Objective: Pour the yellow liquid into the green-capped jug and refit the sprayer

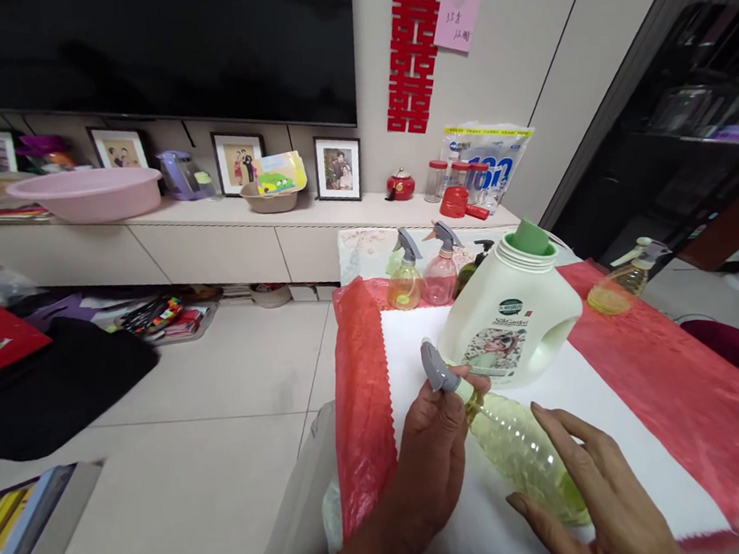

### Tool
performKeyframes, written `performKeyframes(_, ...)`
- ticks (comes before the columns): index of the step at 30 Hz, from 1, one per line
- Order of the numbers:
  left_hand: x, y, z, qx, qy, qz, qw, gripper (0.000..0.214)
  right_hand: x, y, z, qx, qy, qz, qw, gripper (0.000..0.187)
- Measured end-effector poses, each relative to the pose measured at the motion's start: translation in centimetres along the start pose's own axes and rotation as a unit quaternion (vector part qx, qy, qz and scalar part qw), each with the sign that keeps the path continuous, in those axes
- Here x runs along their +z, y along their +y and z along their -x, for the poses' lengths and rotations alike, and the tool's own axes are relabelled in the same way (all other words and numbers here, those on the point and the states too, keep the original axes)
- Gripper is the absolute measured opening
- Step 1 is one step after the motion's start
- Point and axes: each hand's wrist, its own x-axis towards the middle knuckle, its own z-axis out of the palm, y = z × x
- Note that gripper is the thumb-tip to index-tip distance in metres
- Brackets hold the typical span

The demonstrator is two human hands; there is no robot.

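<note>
At five o'clock in view, the left hand (437,447) is curled tight round the neck of a tilted spray bottle (522,446); the right hand (599,482) is spread open at its four o'clock, contact unclear. A slack neck grip could let it roll or knock the jug (513,309) at its twelve o'clock. Fingers behind the neck are hidden; the right wrist is cut off.

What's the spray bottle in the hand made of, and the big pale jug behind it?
Spray bottle: probably glossy, yellow-tinted plastic; it's see-through, with bright glints on its ridges.
Jug: likely thicker, satiny plastic; it isn't see-through, and its handle looks moulded in.
</note>
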Motion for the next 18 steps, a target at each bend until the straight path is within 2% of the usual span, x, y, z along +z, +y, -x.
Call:
performKeyframes(4,-0.1,0.3,0.0,-0.009,-0.017,-0.008,1.000,0.026,-0.1,0.8,0.4,0.002,0.015,-0.043,0.999,0.067)
performKeyframes(7,-0.2,0.7,0.2,-0.027,-0.031,-0.006,0.999,0.025,0.7,1.7,1.1,0.068,-0.015,-0.171,0.983,0.060)
performKeyframes(8,-0.1,0.8,0.3,-0.038,-0.040,-0.005,0.998,0.026,1.1,1.9,1.2,0.113,-0.030,-0.248,0.962,0.057)
performKeyframes(9,0.0,0.8,0.4,-0.050,-0.048,0.000,0.998,0.028,1.5,1.9,1.3,0.168,-0.047,-0.338,0.925,0.056)
performKeyframes(10,0.2,0.9,0.5,-0.062,-0.053,0.006,0.997,0.030,1.8,1.8,1.3,0.231,-0.066,-0.429,0.870,0.060)
performKeyframes(12,0.5,0.9,0.5,-0.072,-0.046,0.024,0.996,0.032,2.4,1.2,1.1,0.341,-0.115,-0.573,0.736,0.076)
performKeyframes(13,0.6,0.9,0.4,-0.069,-0.033,0.036,0.996,0.033,2.5,0.7,1.0,0.376,-0.140,-0.615,0.680,0.083)
performKeyframes(14,0.7,0.8,0.3,-0.064,-0.016,0.050,0.997,0.034,2.6,0.2,0.9,0.397,-0.155,-0.640,0.640,0.087)
performKeyframes(15,0.7,0.8,0.2,-0.059,0.002,0.068,0.996,0.035,2.6,-0.3,0.8,0.409,-0.156,-0.654,0.617,0.088)
performKeyframes(16,0.6,0.7,0.0,-0.055,0.021,0.085,0.995,0.036,2.6,-0.8,0.8,0.414,-0.144,-0.660,0.610,0.087)
performKeyframes(17,0.3,0.7,-0.2,-0.049,0.040,0.100,0.993,0.037,2.7,-1.2,1.0,0.414,-0.118,-0.659,0.617,0.083)
performKeyframes(18,0.0,0.6,-0.3,-0.043,0.058,0.106,0.992,0.037,2.7,-1.6,1.2,0.409,-0.084,-0.648,0.637,0.078)
